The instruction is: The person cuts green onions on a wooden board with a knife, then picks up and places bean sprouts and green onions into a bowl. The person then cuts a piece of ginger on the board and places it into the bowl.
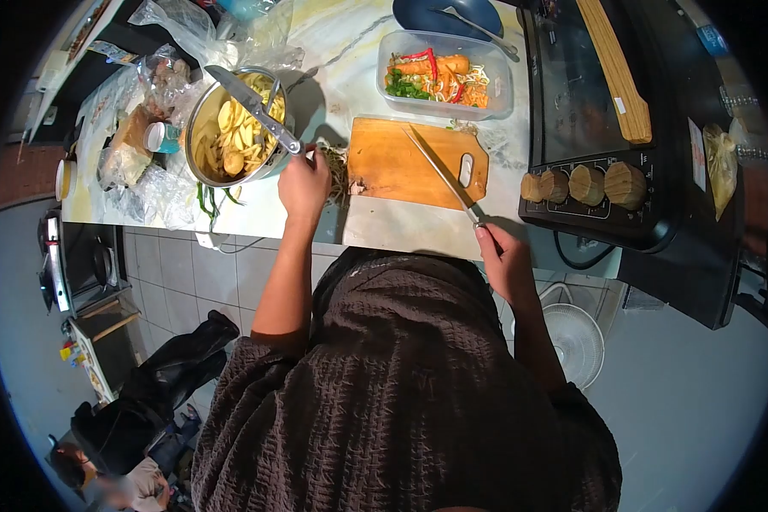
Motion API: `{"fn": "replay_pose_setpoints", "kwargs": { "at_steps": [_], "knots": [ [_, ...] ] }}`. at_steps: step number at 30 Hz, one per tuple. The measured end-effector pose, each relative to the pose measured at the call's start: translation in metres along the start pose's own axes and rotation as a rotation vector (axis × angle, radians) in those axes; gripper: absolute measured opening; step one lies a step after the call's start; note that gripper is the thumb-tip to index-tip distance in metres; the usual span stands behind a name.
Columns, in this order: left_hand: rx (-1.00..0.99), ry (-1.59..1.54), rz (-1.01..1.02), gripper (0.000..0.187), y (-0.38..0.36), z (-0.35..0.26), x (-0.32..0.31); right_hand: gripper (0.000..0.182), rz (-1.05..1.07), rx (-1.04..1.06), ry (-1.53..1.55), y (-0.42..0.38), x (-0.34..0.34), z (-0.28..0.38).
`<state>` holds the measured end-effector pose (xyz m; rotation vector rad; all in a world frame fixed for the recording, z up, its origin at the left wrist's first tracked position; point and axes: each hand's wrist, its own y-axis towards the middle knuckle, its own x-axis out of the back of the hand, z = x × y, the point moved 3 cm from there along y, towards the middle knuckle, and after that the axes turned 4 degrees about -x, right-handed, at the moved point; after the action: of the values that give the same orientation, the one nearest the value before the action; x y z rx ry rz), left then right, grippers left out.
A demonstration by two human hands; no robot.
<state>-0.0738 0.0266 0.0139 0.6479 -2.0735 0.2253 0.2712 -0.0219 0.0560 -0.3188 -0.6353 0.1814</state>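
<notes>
- Your right hand (pixel 503 260) is closed around the handle of a kitchen knife (pixel 442 175), at the near edge of the counter (pixel 350 77).
- The knife's blade runs up and to the left across the wooden cutting board (pixel 401 162), its tip near the board's far edge.
- Your left hand (pixel 303 183) sits just left of the board, fingers curled over a clump of green stalks (pixel 337 166) lying against the board's left edge.
- The board lies between your two hands; its surface is mostly bare, with a small scrap at its near left corner.
- A steel pot (pixel 230 128) of cut pale potato pieces stands just above your left hand; a pair of tongs (pixel 256 107) lies across its rim.
- A clear plastic container (pixel 444 75) with carrot, red chilli and greens stands just beyond the board.
- A stovetop (pixel 606 183) with wooden knobs stands right of the board, well apart from your left hand.
</notes>
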Motion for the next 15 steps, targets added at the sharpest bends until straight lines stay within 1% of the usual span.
{"fn": "replay_pose_setpoints", "kwargs": {
  "at_steps": [2,7,11,13,15],
  "knots": [
    [0.003,0.096,0.140,0.028,0.004,-0.007,0.003,0.029,0.000,0.002,0.002,0.000,0.000,-0.002],
    [-0.006,0.115,0.128,0.027,0.014,-0.015,0.003,0.029,0.030,-0.032,-0.030,0.001,0.000,-0.008],
    [-0.005,0.156,0.161,0.025,0.019,-0.015,-0.001,0.028,-0.007,0.002,-0.007,0.001,0.001,-0.002],
    [0.005,0.165,0.155,0.025,0.021,-0.015,-0.003,0.027,0.005,-0.029,-0.023,0.001,0.001,-0.002],
    [0.015,0.173,0.149,0.026,0.022,-0.013,-0.005,0.027,-0.006,-0.009,-0.009,0.002,0.001,-0.002]
  ]
}}
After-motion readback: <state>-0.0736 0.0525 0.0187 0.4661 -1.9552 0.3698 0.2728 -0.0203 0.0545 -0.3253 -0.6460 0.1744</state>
